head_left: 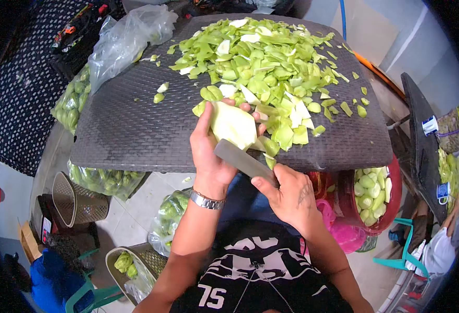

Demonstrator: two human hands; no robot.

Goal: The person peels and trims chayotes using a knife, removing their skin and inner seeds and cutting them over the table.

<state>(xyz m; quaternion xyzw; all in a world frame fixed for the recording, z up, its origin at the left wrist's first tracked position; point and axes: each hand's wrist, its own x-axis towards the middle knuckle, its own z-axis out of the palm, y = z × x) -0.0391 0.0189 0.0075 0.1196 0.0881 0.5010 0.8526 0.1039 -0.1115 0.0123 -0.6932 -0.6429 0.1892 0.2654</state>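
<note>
My left hand [204, 156], a watch on its wrist, cups a pale peeled chayote [233, 125] over the near edge of the table. My right hand [288, 194] is closed round a knife [242, 160], its handle mostly hidden by the fingers. The broad grey blade lies at the near lower side of the chayote, with a thin strip of peel hanging by it. Just beyond both hands spreads a large heap of green chayote peelings [261, 68] on the dark woven-pattern table [130, 130].
A clear plastic bag [130, 41] lies at the table's far left. Bags of green chayotes [107, 180] stand on the floor below. At right a red tub [395, 203] holds peeled chayotes. Woven bins [78, 199] stand left; another person [438, 248] sits far right.
</note>
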